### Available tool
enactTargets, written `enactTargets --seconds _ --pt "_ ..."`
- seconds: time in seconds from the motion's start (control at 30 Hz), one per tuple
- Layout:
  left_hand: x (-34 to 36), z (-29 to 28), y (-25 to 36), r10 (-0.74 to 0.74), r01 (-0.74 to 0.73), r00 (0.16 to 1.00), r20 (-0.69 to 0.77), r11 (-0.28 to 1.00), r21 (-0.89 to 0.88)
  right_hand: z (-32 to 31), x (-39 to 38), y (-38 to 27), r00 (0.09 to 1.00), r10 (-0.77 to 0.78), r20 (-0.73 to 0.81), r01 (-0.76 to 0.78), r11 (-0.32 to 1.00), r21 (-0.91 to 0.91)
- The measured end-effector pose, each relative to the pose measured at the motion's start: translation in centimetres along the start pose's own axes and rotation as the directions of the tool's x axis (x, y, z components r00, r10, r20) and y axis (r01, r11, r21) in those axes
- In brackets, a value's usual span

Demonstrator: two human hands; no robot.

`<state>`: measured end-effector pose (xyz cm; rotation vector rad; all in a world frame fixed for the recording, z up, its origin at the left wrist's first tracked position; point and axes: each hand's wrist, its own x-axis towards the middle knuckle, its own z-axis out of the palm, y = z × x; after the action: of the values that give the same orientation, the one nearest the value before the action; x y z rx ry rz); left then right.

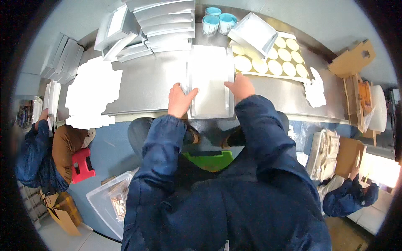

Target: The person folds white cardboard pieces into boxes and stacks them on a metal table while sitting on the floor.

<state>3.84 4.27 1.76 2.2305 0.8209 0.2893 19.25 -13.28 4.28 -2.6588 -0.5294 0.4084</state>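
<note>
The person's two hands (179,101) are flanking one tray (230,100); three blue cylinders (210,27) are standing. Two stools (83,166) are showing.

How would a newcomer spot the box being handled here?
Find the metal table, then its near edge. Midway along lies an open white box; unlike the stacked boxes or tilted box beyond, it has the left hand and right hand at its sides.

At 12 o'clock, we cannot read the tiny print on the blue cups (226,26); toward 11, the top edge crops the stacked trays (168,26). Glare blurs the inside of our pale tray (231,98), nearer at 12. At 8, the jacket (222,205) hides part of the clear bin (97,203).
</note>
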Motion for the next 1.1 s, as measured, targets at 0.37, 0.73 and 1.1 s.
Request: enactTargets --seconds 0.37,0.73,1.1 --pt "5.1 0.5 1.6 0.205 -0.228 0.974 0.101 0.896 0.38 -2.8 -4.5 0.5 0.974 0.018 0.225 -0.01 0.999 -0.038" --pt "5.7 2.7 8.0 0.643 -0.823 0.566 0.517 0.474 0.312 -2.3 -0.1 1.6 0.809 -0.514 0.286 0.56 0.821 -0.107" --pt "10.0 -1.5 6.4 0.345 -0.795 0.54 0.767 0.508 0.331 1.4 -1.7 3.5 0.865 -0.48 0.146 0.502 0.828 -0.251"
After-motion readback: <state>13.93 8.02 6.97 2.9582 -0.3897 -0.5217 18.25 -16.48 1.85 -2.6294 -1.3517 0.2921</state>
